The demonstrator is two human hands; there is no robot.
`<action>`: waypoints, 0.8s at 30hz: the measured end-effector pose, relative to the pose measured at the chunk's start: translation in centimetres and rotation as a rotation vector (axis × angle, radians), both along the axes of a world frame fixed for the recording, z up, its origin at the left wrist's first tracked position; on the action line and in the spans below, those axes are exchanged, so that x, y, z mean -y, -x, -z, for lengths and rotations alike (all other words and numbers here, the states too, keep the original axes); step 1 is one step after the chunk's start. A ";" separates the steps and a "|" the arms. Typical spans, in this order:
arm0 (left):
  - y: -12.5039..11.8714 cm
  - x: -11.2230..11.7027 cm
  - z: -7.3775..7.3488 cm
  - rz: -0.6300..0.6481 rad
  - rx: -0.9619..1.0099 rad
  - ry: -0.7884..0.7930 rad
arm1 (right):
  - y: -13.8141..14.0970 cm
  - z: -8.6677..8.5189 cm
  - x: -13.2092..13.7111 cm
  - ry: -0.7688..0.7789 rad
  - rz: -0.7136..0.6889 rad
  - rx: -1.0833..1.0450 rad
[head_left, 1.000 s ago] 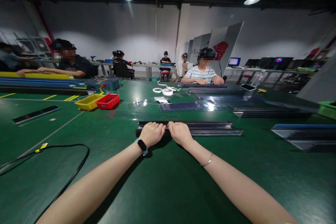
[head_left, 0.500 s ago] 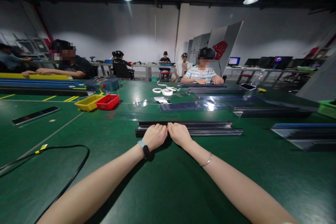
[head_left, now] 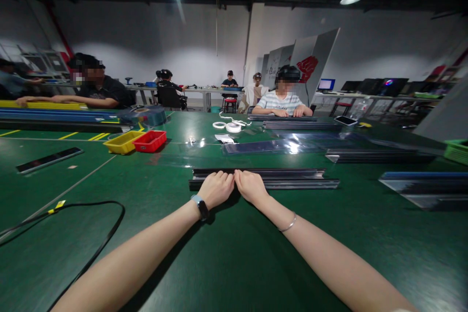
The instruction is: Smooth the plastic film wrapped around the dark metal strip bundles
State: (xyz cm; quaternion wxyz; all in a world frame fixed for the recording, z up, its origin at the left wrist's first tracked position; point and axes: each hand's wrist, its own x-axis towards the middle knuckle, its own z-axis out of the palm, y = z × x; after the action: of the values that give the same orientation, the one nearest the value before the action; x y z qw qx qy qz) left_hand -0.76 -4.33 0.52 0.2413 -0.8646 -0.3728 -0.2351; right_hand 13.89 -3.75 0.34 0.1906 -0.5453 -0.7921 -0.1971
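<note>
Left hand (head_left: 218, 189) and right hand (head_left: 252, 186) curled closed over black channel (head_left: 300, 185), hold indeterminable; clear strip (head_left: 256, 147), tape rolls (head_left: 233, 130) beyond.

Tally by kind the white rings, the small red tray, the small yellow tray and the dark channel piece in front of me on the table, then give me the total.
Dark channel piece: 1
White rings: 2
Small red tray: 1
Small yellow tray: 1
Total: 5
</note>
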 end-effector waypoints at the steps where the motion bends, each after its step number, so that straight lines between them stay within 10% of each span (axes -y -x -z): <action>1: 0.1 0.0 0.0 -0.002 0.009 0.001 | -0.1 0.0 0.0 -0.008 -0.002 -0.002; 24: 0.6 -0.5 -0.4 0.029 -0.055 -0.041 | -0.4 -0.3 -0.1 -0.007 0.015 0.000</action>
State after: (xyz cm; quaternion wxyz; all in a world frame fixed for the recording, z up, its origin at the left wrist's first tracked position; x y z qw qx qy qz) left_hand -1.39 -3.87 0.88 0.2657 -0.8709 -0.3485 -0.2225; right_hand 14.30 -3.64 0.63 0.1912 -0.5504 -0.7874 -0.2012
